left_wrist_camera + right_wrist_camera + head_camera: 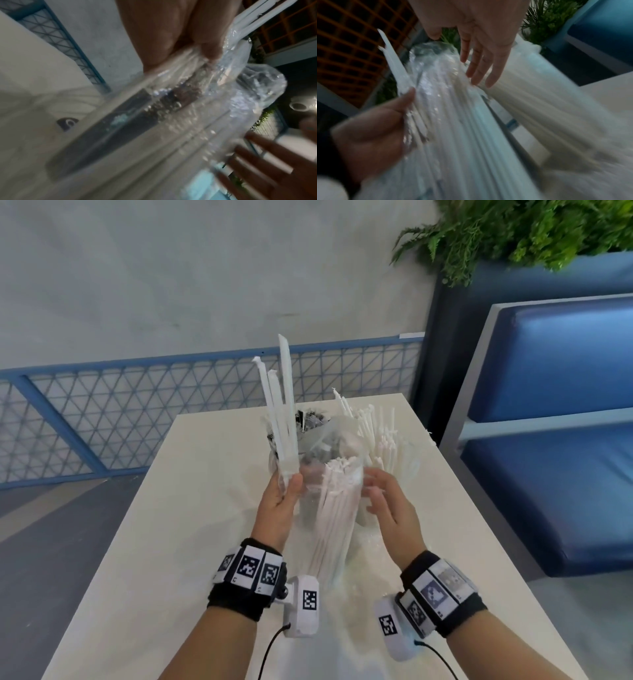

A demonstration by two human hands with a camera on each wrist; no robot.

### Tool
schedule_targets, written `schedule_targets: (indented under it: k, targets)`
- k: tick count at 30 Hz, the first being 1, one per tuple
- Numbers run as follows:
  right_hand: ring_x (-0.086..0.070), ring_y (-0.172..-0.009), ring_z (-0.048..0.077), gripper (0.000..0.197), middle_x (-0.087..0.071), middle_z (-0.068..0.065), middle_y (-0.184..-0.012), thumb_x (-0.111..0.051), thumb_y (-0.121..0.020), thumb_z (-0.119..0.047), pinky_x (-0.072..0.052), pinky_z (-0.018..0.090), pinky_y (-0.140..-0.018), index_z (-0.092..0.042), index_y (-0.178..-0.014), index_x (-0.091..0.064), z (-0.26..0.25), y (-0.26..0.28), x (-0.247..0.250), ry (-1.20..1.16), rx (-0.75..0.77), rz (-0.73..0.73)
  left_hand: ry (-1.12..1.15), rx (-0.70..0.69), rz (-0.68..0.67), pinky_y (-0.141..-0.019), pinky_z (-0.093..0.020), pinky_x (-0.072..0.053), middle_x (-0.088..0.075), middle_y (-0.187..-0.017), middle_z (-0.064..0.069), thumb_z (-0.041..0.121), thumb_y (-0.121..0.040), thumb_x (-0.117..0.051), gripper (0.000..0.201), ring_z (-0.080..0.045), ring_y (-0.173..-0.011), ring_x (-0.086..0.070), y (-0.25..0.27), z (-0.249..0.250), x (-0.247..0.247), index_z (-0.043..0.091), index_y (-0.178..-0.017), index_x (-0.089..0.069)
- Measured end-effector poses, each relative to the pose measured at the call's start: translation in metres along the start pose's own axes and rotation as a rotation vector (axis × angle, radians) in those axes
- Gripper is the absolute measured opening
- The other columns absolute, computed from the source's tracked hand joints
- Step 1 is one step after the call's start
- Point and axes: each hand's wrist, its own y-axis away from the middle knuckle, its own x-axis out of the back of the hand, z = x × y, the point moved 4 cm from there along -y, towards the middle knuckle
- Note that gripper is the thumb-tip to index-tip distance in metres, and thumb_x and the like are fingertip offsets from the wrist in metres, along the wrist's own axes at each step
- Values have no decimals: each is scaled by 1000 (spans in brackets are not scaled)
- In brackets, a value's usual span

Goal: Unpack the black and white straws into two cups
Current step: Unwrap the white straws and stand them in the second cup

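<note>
Two hands are up over the table (178, 508), w/ a clear plastic bag (329, 470) of white straws (334, 508) standing between them. Your left hand (279, 508) is pinching the bag's top edge at 9 o'clock of the bag, thumb on the near side & fingers behind the plastic. That hand is also gripping three long wrapped straws (282, 405), which are sticking up toward 12 o'clock, well above the rest. In the left wrist view the left hand's fingers (154, 40) are pressing into the crinkly plastic.

Your right hand (390, 505) is sitting at 3 o'clock of the bag w/ fingers straight & spread, holding nothing. Its fingertips (477, 75) are right at the bag's side near the top; you can't tell for sure if they are touching it, the pic is blurry.

Behind the bag, at 12 o'clock, a cup of black straws (310, 419) is peeking over the plastic; only its top is showing. At about 1 o'clock from the bag, a 2nd bunch of white straws (380, 436) is standing up, fanning out a bit. Its cup is mostly hidden.

Black bands w/ square marker tags are wrapping both wrists. At 2 o'clock, off the table, a blue padded bench (555, 440) is standing, w/ a green plant (513, 231) above it. A blue mesh fence (137, 412) is running along the wall at 10 o'clock.
</note>
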Motion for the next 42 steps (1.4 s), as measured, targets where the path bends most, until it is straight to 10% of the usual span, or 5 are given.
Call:
schedule_targets:
  k: [9, 16, 21, 27, 42]
  targets:
    - [-62, -90, 6, 56, -60, -5, -99, -53, -77, -61, -51, 17, -79, -32, -124, -45, -41, -12, -20, -19, -49, -61, -290, 95, -293, -105, -30, -41, -52, -131, 13, 34, -43, -90, 111, -1, -122, -48, -2, -12, 5, 27, -138, -34]
    - [-60, -77, -3, 44, -61, 10, -105, -50, -87, 1, -46, 10, -63, -18, -126, -45, -48, -18, -29, 52, -43, -126, -134, 172, -144, -76, -14, -52, -67, -106, 0, -2, -53, -85, 72, -14, -102, -64, 4, -18, 11, 8, -116, -52]
    - [-50, -82, 10, 19, -56, -6, -97, -60, -83, -14, -43, 17, -78, -19, -101, -61, -89, -9, -19, 519, 479, 115, -124, 153, -57, -83, -23, -51, -68, -104, 3, 4, -51, -88, 68, -11, -101, -64, 4, -20, 17, 18, -109, -56]
    - [-49, -74, 5, 50, -51, -10, -97, -78, -68, -35, -41, 10, -67, -24, -111, -55, -72, -13, -14, 679, 112, -421, -116, 134, -126, -86, -25, -52, -68, -108, -2, 15, -49, -87, 75, -15, -105, -64, 7, -23, 17, 11, -116, -53]
    - [-62, -67, 10, 15, -63, -6, -74, -53, -91, -30, -51, 25, -69, -17, -98, -55, -54, -1, -30, 524, 141, -312, -68, 135, -87, -64, -12, -51, -65, -93, 7, -4, -48, -83, 62, 8, -80, -65, 4, -29, 18, 23, -97, -56]
